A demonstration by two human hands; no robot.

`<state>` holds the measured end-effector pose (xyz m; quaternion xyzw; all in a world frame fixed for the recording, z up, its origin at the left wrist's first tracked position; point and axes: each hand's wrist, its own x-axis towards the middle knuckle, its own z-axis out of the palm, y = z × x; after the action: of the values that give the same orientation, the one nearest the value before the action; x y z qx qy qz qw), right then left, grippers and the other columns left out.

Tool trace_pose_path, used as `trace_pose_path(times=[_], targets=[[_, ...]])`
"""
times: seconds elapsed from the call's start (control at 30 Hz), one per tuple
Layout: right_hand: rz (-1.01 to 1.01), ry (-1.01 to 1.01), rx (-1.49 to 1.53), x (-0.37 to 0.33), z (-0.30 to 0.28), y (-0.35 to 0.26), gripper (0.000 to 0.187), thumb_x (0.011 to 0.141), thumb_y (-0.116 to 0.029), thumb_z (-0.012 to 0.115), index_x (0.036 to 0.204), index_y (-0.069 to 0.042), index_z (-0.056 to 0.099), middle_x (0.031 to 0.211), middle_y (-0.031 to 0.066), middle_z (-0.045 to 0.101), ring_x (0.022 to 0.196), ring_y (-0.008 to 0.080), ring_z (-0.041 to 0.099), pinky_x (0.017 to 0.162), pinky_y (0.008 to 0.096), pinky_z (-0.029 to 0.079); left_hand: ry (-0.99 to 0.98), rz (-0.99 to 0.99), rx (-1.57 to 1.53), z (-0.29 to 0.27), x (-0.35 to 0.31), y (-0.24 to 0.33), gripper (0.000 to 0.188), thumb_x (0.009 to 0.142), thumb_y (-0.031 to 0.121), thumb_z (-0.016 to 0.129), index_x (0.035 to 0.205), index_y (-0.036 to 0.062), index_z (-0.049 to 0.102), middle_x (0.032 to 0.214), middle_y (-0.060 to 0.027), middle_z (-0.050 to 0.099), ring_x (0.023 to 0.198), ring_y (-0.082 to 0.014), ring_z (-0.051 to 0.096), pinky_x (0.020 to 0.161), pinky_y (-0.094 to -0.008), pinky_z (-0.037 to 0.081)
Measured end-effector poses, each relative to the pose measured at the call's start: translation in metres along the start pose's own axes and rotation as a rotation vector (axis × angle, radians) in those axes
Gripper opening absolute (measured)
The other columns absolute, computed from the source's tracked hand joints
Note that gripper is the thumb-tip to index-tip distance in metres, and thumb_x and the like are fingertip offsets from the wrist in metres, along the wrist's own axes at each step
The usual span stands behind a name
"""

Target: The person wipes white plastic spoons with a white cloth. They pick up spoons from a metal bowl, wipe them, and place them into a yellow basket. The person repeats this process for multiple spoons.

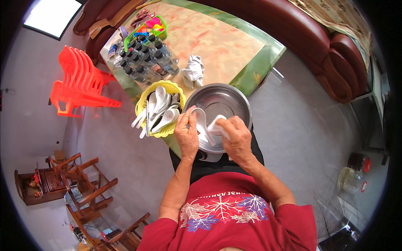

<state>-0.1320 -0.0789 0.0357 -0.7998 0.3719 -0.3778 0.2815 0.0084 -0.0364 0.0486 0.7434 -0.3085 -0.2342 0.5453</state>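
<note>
My left hand [187,133] pinches a white soup spoon [202,122] by one end, holding it over a large metal basin [200,93]. Close beside it, my right hand [239,141] is closed on a soft white cloth [215,126], partly hidden by the fingers and somewhat blurred. A small gap shows between the spoon and the cloth. To the left of the basin, a yellow basket [178,88] carries several white soup spoons [155,102], with handles poking over its rim. Another crumpled white cloth [193,71] lies on the table behind the basin.
Several dark-capped bottles [146,60] and a green basket [164,31] of colourful pieces stand on the stone-topped table [222,46]. Red stacked plastic stools [79,83] are at left, wooden chairs [90,188] at lower left. A dark red sofa [293,37] lines the far right.
</note>
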Motion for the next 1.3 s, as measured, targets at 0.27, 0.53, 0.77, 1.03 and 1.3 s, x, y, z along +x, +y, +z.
trace_pose_path(times=[0.27, 0.53, 0.77, 1.03, 1.3], targets=[[-0.173, -0.083, -0.297, -0.021, 0.028, -0.013, 0.040, 0.069, -0.014, 0.067, 0.108, -0.010, 0.059, 0.094, 0.0089, 0.049, 0.080, 0.0246, 0.049, 0.061, 0.0346, 0.046, 0.012, 0.003, -0.083, -0.001, 0.001, -0.025, 0.021, 0.090, 0.012, 0.057, 0.101, -0.0046, 0.064, 0.076, -0.0024, 0.054, 0.071, -0.0089, 0.048, 0.062, -0.0238, 0.041], [-0.249, -0.123, -0.187, -0.045, 0.015, 0.004, 0.040, 0.066, -0.010, 0.070, 0.104, -0.010, 0.059, 0.085, 0.0076, 0.049, 0.069, 0.0226, 0.050, 0.055, 0.0326, 0.044, 0.003, -0.242, -0.290, 0.004, -0.008, -0.037, 0.021, 0.091, 0.016, 0.056, 0.094, -0.0016, 0.066, 0.077, -0.0006, 0.060, 0.061, -0.0040, 0.052, 0.049, -0.0164, 0.042], [-0.055, -0.213, 0.183, -0.067, 0.001, 0.015, 0.027, 0.074, -0.005, 0.065, 0.100, -0.004, 0.060, 0.082, 0.0104, 0.051, 0.072, 0.0255, 0.054, 0.060, 0.0344, 0.046, -0.001, -0.123, -0.509, -0.006, 0.008, -0.051, 0.031, 0.090, 0.010, 0.055, 0.121, 0.0085, 0.054, 0.084, -0.0036, 0.062, 0.071, -0.0052, 0.056, 0.057, -0.0220, 0.052], [-0.160, -0.033, 0.218, -0.023, 0.015, -0.007, 0.041, 0.073, -0.001, 0.062, 0.114, -0.006, 0.058, 0.115, 0.0138, 0.050, 0.106, 0.0314, 0.046, 0.094, 0.0393, 0.038, -0.418, -0.609, -1.315, 0.009, -0.014, -0.039, 0.047, 0.098, 0.040, 0.034, 0.133, 0.0087, 0.040, 0.100, -0.0138, 0.062, 0.090, -0.0232, 0.060, 0.084, -0.0371, 0.049], [-0.016, 0.134, 0.187, 0.011, 0.039, -0.007, 0.019, 0.080, -0.009, 0.057, 0.098, -0.007, 0.063, 0.103, 0.0094, 0.057, 0.095, 0.0294, 0.049, 0.083, 0.0395, 0.039, -0.377, -0.521, -1.104, 0.016, -0.033, -0.018, 0.056, 0.096, 0.049, 0.034, 0.135, 0.0094, 0.037, 0.128, -0.0055, 0.047, 0.120, -0.0169, 0.043, 0.103, -0.0327, 0.033]])
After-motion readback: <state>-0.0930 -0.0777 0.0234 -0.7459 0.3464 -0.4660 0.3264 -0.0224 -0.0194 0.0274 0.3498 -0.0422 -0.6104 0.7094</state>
